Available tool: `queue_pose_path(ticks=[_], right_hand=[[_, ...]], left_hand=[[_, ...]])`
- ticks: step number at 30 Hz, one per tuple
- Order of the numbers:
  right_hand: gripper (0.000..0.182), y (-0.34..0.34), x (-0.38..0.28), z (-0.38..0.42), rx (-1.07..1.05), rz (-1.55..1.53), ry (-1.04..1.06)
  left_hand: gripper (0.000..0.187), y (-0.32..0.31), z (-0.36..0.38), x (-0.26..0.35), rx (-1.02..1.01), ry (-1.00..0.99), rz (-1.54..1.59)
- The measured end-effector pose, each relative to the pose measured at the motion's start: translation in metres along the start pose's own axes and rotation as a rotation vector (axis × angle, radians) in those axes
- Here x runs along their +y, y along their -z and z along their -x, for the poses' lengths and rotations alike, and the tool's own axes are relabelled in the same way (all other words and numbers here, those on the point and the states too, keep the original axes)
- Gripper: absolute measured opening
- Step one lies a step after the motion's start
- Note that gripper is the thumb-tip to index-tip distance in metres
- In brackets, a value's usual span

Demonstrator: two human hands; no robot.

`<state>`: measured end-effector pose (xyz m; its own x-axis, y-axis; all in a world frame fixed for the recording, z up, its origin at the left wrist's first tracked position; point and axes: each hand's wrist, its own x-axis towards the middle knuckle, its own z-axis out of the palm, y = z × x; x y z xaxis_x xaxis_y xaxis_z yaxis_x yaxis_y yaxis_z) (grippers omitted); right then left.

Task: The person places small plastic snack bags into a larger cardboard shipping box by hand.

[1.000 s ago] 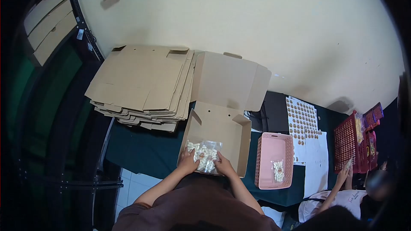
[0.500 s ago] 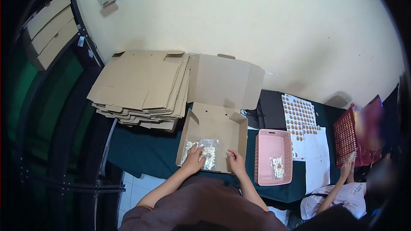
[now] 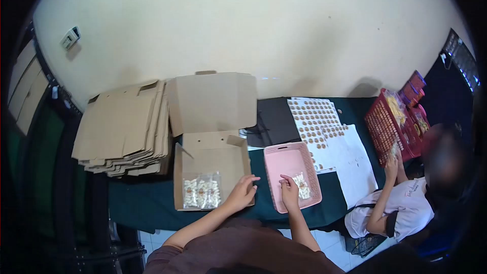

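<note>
Both our hands have left the packet in the box; our right hand (image 3: 289, 189) now reaches into the pink basket (image 3: 284, 160), fingers pinching narrow beside another packet (image 3: 303, 186), touching or not we cannot tell. Our left hand (image 3: 242, 192) rests loosely spread on the cardboard box (image 3: 223, 160), where the filled packet (image 3: 202, 193) lies flat. We stand at a green-covered table (image 3: 152, 203) with flat cartons (image 3: 122, 129), sticker sheets (image 3: 314, 119) and a cream wall (image 3: 253, 25); another person (image 3: 395, 208) works alongside.

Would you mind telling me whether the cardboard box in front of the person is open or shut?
Open: the cardboard box has its lid folded back, showing a clear bag inside.
</note>
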<state>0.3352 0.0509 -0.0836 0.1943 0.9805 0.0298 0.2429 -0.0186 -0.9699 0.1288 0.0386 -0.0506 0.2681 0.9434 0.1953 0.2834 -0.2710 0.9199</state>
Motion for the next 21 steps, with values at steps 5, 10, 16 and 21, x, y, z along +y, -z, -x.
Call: queue_pose_path(ticks=[5, 10, 16, 21], right_hand=[[0.022, 0.061, 0.047, -0.009, 0.168, 0.288, -0.024], [0.026, 0.096, 0.097, -0.019, 0.153, 0.630, 0.047], [0.025, 0.102, 0.115, -0.020, 0.005, 0.574, -0.001], [0.024, 0.099, 0.125, -0.023, 0.014, 0.545, -0.061]], left_hand=[[0.029, -0.097, -0.027, -0.050, -0.244, 0.213, 0.484], [0.030, -0.165, -0.049, -0.063, -0.515, 0.742, 0.815], [0.038, -0.212, -0.065, -0.087, -0.412, 1.034, 0.877], [0.040, -0.206, -0.073, -0.070, -0.344, 0.980, 0.832]])
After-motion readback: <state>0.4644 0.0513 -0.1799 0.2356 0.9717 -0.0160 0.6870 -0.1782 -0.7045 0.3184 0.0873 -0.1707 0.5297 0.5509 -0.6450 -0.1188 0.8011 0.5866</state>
